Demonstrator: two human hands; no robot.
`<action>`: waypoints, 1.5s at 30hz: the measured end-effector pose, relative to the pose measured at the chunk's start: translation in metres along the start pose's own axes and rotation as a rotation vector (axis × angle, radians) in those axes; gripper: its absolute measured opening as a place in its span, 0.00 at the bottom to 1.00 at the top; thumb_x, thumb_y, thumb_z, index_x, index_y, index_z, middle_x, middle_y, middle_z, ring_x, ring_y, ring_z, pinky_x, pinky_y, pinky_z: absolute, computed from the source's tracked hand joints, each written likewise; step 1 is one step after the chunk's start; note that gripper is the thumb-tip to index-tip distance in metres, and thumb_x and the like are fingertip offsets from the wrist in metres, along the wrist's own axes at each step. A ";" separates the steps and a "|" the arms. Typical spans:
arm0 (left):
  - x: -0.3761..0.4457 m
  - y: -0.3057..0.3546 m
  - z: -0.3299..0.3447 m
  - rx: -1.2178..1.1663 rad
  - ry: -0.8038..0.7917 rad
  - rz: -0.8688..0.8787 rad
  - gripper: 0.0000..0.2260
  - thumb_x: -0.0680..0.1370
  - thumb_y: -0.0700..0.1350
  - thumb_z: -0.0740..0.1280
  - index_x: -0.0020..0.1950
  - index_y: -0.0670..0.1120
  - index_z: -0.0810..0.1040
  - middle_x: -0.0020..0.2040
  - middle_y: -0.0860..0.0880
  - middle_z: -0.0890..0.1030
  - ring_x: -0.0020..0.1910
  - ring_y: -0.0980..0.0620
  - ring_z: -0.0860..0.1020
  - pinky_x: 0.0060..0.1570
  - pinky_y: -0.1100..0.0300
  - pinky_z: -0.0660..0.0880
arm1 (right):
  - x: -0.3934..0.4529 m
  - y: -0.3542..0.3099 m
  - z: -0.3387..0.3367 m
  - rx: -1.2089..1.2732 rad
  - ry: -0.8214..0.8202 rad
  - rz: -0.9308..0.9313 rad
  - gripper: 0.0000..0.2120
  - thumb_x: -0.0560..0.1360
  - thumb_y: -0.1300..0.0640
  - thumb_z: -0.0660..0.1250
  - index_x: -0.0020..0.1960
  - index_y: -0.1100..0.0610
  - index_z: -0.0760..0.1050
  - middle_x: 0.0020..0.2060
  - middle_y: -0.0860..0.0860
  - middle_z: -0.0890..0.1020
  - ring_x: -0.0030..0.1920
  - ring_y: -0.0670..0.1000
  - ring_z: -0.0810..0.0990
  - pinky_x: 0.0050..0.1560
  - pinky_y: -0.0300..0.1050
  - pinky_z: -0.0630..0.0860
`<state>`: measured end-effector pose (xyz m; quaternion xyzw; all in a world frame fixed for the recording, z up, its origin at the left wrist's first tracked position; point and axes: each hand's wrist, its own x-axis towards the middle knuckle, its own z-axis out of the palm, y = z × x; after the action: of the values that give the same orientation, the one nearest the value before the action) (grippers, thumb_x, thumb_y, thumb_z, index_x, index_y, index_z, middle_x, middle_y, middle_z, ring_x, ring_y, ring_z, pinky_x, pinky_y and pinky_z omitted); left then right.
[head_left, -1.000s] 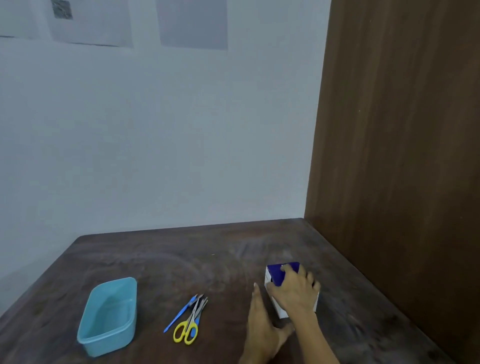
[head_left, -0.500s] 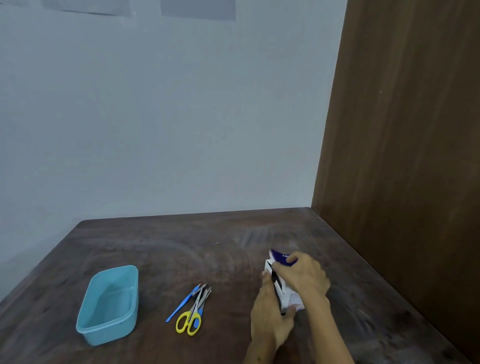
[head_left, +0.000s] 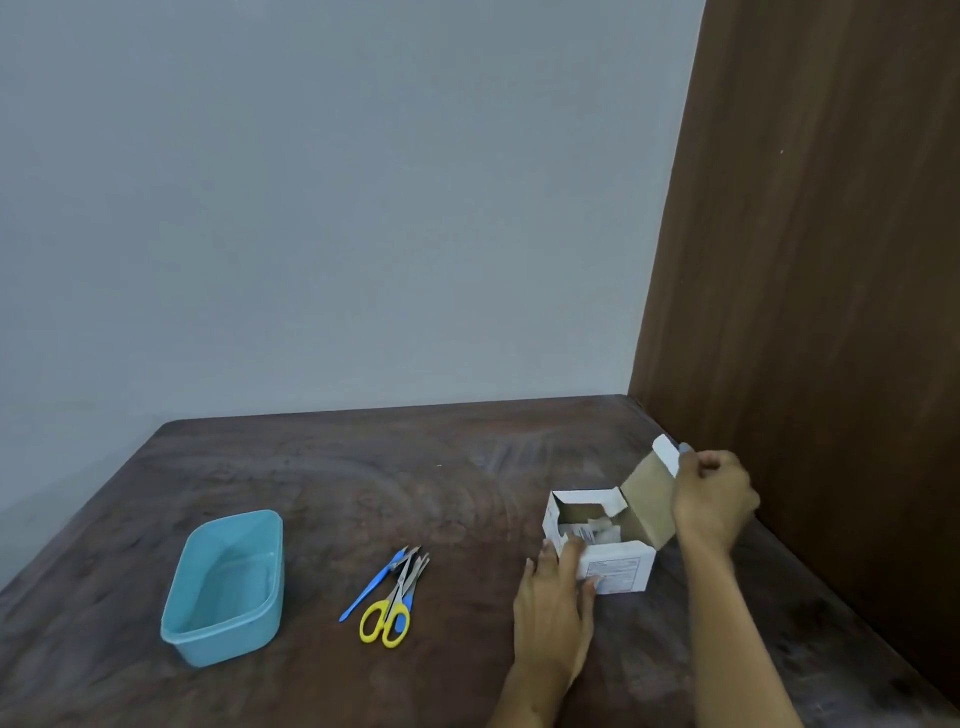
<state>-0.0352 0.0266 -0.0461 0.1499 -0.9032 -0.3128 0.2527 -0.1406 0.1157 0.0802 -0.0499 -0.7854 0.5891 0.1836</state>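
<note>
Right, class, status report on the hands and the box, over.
Left hand presses white box. Right hand pinches lid flap, raised. Nothing blocking; scissors lie apart.

The left hand (head_left: 553, 605) lies low, near centre, palm down, its fingers (head_left: 570, 558) fairly straight and pointing far. The right hand (head_left: 714, 499), farther right and raised, curls to pinch the box lid (head_left: 649, 493), forearm slanting in from the near right.
</note>
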 end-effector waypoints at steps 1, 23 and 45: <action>0.001 0.000 0.000 0.013 -0.006 0.005 0.16 0.78 0.51 0.60 0.64 0.57 0.61 0.72 0.44 0.67 0.62 0.41 0.74 0.64 0.48 0.70 | 0.002 0.003 0.000 -0.030 0.016 -0.021 0.10 0.77 0.55 0.64 0.50 0.63 0.76 0.49 0.63 0.81 0.51 0.64 0.78 0.49 0.52 0.72; 0.002 0.000 0.000 0.059 -0.018 -0.020 0.13 0.79 0.50 0.58 0.64 0.53 0.66 0.77 0.47 0.54 0.59 0.44 0.76 0.50 0.53 0.76 | -0.019 0.032 0.041 -0.943 -0.356 -0.486 0.06 0.73 0.55 0.68 0.46 0.47 0.82 0.45 0.47 0.82 0.56 0.51 0.72 0.57 0.48 0.64; 0.003 -0.001 0.003 0.039 -0.017 -0.020 0.12 0.79 0.51 0.57 0.62 0.53 0.66 0.77 0.46 0.56 0.59 0.43 0.76 0.49 0.51 0.76 | -0.016 0.027 0.053 -1.191 -0.449 -0.267 0.15 0.74 0.53 0.65 0.61 0.50 0.75 0.72 0.54 0.63 0.75 0.60 0.45 0.69 0.68 0.40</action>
<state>-0.0392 0.0259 -0.0477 0.1611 -0.9098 -0.2987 0.2389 -0.1476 0.0712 0.0383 0.0793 -0.9963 0.0208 0.0277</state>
